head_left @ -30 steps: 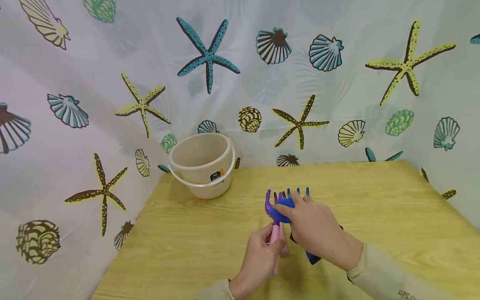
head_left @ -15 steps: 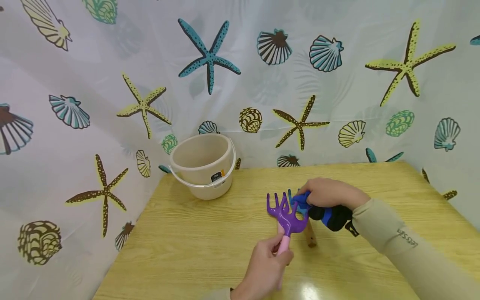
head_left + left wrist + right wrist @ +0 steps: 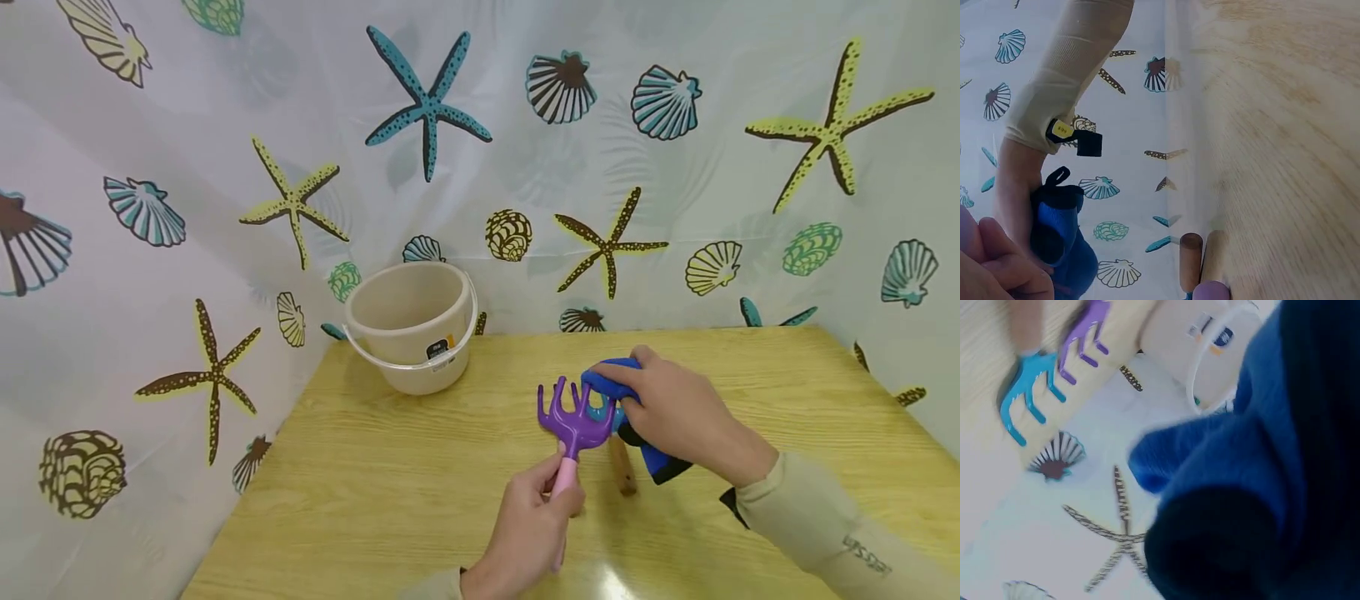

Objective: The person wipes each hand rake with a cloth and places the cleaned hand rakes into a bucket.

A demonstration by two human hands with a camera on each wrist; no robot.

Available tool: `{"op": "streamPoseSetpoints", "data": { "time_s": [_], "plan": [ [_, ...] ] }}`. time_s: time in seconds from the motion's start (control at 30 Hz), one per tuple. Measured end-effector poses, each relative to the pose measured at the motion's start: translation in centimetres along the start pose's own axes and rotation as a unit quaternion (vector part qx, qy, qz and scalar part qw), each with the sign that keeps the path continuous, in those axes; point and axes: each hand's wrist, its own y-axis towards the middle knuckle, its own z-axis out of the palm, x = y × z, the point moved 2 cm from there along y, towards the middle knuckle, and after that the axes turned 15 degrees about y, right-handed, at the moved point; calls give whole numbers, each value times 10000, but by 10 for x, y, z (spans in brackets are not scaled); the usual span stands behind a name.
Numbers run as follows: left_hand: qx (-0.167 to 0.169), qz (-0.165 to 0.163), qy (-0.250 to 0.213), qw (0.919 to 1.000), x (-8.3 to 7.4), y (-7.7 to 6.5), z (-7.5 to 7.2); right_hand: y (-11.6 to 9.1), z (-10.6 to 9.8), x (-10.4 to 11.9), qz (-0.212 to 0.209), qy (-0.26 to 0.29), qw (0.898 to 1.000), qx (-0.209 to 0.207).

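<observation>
My left hand (image 3: 528,517) grips the pink handle of a hand rake (image 3: 576,425) whose purple head points away from me. In my right hand (image 3: 682,412) is a bunched blue cloth (image 3: 615,379) with black parts, pressed up against the right-hand tines in the head view. Below, a turquoise hand rake (image 3: 1029,394) with a wooden handle (image 3: 621,471) lies on the table. Beside it lies a second purple rake (image 3: 1085,340), mostly hidden behind the held one in the head view. The cloth fills much of the right wrist view.
A beige bucket (image 3: 420,379) with its handle hanging down stands at the table's back left. The wood-look table (image 3: 360,483) meets a white curtain (image 3: 480,167) printed with starfish and shells, which also runs along both sides.
The held rake has turned from edge-on to face-on. My right hand swung right with the cloth, baring the turquoise rake's wooden handle, and is now at the right-hand tines.
</observation>
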Motion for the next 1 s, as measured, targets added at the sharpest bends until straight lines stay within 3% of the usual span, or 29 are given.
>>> {"op": "streamPoseSetpoints", "data": {
  "time_s": [0.1, 0.23, 0.43, 0.5, 0.6, 0.73, 0.8, 0.87, 1.0],
  "plan": [
    [-153, 149, 53, 9998, 1, 3, -1, -9, 8, 15, -468, -510, 9966, -441],
    [-291, 227, 128, 9992, 4, 7, -2, -17, 22, 35, -898, -691, 9925, -458],
    [17, -34, 81, 10000, 9, 8, 2, -13, 34, 55, -1382, -1100, 9834, -413],
    [60, -81, 140, 9999, 9, 7, 4, -6, 33, 56, -1322, -1267, 9824, -364],
    [58, -233, 217, 9995, 10, 5, 7, 10, 28, 49, -878, -1374, 9865, -118],
    [122, -509, 262, 9983, 10, 4, 9, 29, 18, 33, 71, -929, 9937, 622],
    [142, -586, 285, 9978, 10, 4, 10, 32, 14, 27, 335, -616, 9939, 850],
    [126, -599, 277, 9977, 10, 5, 9, 32, 13, 26, 257, -518, 9949, 832],
    [-56, -187, 406, 9990, 9, 10, 5, 16, 19, 39, -608, -936, 9929, 415]
  ]
}}
